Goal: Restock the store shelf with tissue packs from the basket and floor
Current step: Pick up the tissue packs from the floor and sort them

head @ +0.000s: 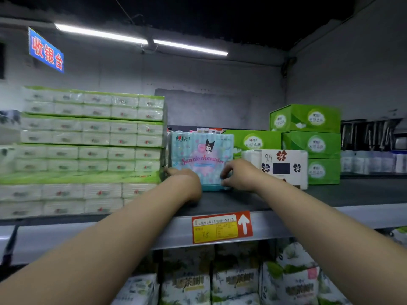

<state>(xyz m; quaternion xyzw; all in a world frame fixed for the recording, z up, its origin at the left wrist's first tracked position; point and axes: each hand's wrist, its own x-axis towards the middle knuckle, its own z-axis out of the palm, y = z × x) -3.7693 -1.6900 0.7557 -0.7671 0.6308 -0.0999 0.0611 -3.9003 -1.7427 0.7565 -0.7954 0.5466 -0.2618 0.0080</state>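
A light-blue and pink tissue pack [201,155] with a cartoon character stands upright on the top shelf [352,192], between green stacks on the left and a white pack on the right. My left hand [187,183] grips its lower left corner. My right hand [240,176] holds its lower right edge. Both arms reach up over the shelf's front rail. Neither the basket nor the floor is in view.
Stacked green-and-white tissue packs [88,150] fill the shelf's left side. A white pack with dark flowers [284,166] and green tissue boxes [312,142] stand to the right. A red-and-yellow price tag [221,227] sits on the rail. Bagged tissue packs [235,280] lie on the shelf below.
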